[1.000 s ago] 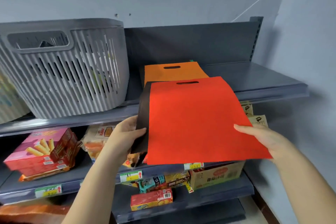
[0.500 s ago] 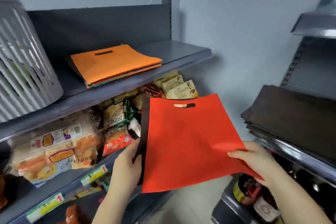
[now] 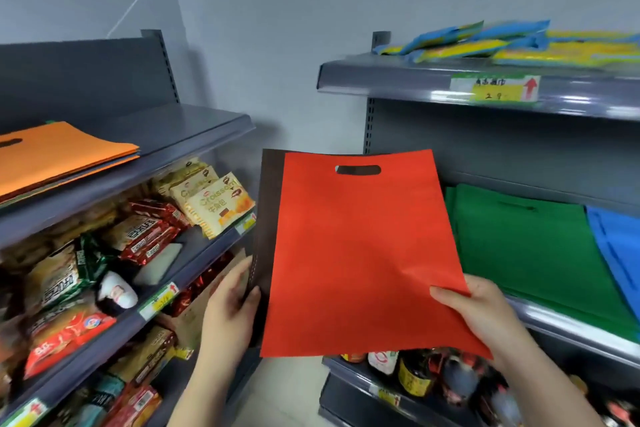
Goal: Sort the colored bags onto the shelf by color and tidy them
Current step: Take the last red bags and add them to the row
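I hold a flat red bag with a cut-out handle in front of me, over a dark brown bag that shows only along its left edge. My left hand grips the brown bag's left edge. My right hand pinches the red bag's lower right corner. On the right shelf lie a green bag pile and a blue bag. An orange-topped stack of bags lies on the left shelf.
Snack packets fill the lower left shelves. Yellow-blue packets lie on the upper right shelf. Bottles stand under the green bags. A grey wall sits behind, floor between the two units.
My view has swung right from the left shelf to the right shelf. The red and brown bags came along in both hands; the green and blue bags are now in sight.
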`<state>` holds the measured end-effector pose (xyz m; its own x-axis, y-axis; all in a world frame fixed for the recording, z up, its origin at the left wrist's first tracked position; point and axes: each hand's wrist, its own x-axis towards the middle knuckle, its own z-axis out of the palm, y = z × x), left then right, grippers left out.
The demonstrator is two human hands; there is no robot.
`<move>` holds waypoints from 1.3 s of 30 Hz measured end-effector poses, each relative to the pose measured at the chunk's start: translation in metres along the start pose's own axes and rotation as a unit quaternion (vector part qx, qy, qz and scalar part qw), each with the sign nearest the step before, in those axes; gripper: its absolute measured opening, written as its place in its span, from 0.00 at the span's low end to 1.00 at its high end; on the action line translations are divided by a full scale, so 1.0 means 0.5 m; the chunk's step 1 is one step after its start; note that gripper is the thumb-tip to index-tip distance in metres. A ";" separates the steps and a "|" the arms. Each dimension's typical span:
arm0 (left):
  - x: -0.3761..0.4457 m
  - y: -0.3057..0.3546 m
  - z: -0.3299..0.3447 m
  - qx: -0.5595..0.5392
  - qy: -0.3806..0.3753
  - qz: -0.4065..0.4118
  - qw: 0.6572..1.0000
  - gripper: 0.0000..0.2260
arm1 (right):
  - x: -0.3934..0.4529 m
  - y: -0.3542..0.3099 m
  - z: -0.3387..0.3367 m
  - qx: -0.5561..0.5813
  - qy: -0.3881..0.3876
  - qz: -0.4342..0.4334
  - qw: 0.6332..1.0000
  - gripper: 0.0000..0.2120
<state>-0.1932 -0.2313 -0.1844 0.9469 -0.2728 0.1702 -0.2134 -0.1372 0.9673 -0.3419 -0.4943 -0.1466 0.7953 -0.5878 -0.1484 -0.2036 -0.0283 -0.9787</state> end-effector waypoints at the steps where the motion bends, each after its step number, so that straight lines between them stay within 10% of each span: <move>1: 0.000 0.014 0.023 -0.002 -0.001 0.001 1.000 0.21 | -0.002 0.003 -0.022 0.003 0.007 0.005 1.000 0.05; 22: 0.209 0.029 0.231 -0.042 -0.061 0.000 0.997 0.24 | 0.118 0.029 -0.199 0.084 0.131 0.011 0.988 0.06; 32: 0.425 -0.009 0.271 0.135 -0.105 -0.001 0.985 0.17 | 0.216 0.039 -0.193 0.100 0.250 -0.006 0.963 0.10; 39: 0.458 -0.015 0.310 0.395 -0.116 0.113 0.904 0.19 | 0.221 0.051 -0.193 0.113 0.279 0.004 0.954 0.08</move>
<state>-0.0118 -0.4402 -0.1818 0.8008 -0.5594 0.2141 -0.5877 -0.6647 0.4614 -0.3141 -0.6380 -0.1744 0.3535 -0.9279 -0.1185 -0.0299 0.1154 -0.9929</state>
